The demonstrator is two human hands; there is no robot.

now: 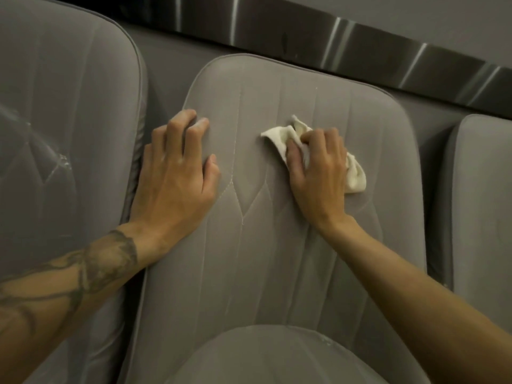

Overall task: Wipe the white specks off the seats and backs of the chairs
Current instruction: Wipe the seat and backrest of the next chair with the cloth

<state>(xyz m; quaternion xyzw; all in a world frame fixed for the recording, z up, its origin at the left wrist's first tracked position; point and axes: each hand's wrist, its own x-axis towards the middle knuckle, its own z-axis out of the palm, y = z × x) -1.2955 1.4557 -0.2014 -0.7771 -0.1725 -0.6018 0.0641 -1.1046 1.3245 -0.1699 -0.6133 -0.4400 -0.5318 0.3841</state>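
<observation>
**Three chair backs in view, the middle one under the cloth**

The wiping of the middle chair back [249, 259] is the step in hand. A white cloth [277, 137] is bunched in the right hand [318, 167], with the fingers curled round it, and is pressed against the upper middle of the grey fabric. The left hand [177, 173] is laid on the left edge of the same back. Its palm is down, its fingers are loosely spread and bent at the knuckles, and nothing is held in it; the back appears to be steadied by it.

White marks [59, 162] are plainly seen on the left chair [69, 106], so that chair is judged not yet wiped. A few pale flecks are seen on the near seat [263, 358]. Only an edge of the right chair [482, 189] is shown.

Next, firm strokes along the stitched seams would be called for, after which the cloth would be carried down to the seat and across to the left chair.
</observation>
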